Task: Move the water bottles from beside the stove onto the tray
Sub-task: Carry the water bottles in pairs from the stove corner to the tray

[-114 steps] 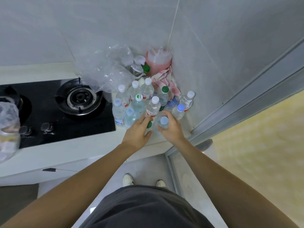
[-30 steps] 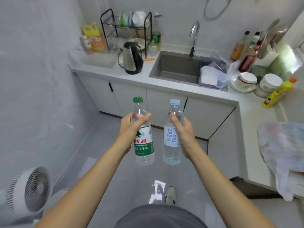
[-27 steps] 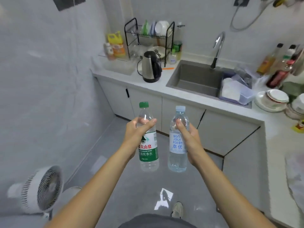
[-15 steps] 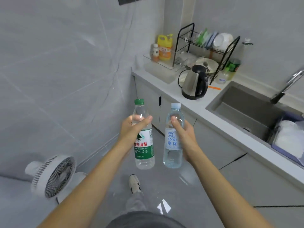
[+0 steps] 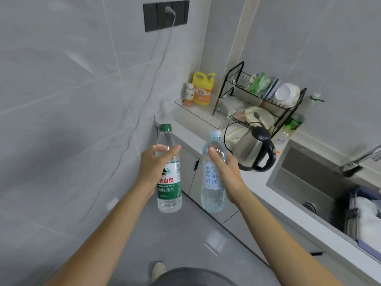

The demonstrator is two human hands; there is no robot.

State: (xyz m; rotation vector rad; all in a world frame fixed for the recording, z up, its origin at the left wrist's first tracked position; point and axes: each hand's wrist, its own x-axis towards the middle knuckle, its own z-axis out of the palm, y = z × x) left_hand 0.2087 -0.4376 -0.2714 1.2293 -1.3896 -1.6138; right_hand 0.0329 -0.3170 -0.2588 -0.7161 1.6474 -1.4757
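My left hand (image 5: 153, 165) grips a green-capped water bottle (image 5: 169, 184) with a green and white label, held upright in the air. My right hand (image 5: 224, 172) grips a blue-capped water bottle (image 5: 212, 188) with a white label, also upright. The two bottles hang side by side over the floor, in front of the counter's left end. A clear tray (image 5: 198, 114) lies in the counter's far corner, holding a yellow detergent jug (image 5: 202, 89) and a small bottle (image 5: 188, 97). The stove is out of view.
A steel kettle (image 5: 253, 151) stands on the white counter (image 5: 274, 195) just right of my right hand. Behind it is a black dish rack (image 5: 261, 100) with plates. A sink (image 5: 313, 182) and tap (image 5: 358, 162) lie further right. A tiled wall with a socket and cable (image 5: 167, 14) is at left.
I have carried both bottles away from the stove and turned left; the counter corner with the tray and dish rack is now closer. The fan on the floor has left the view.
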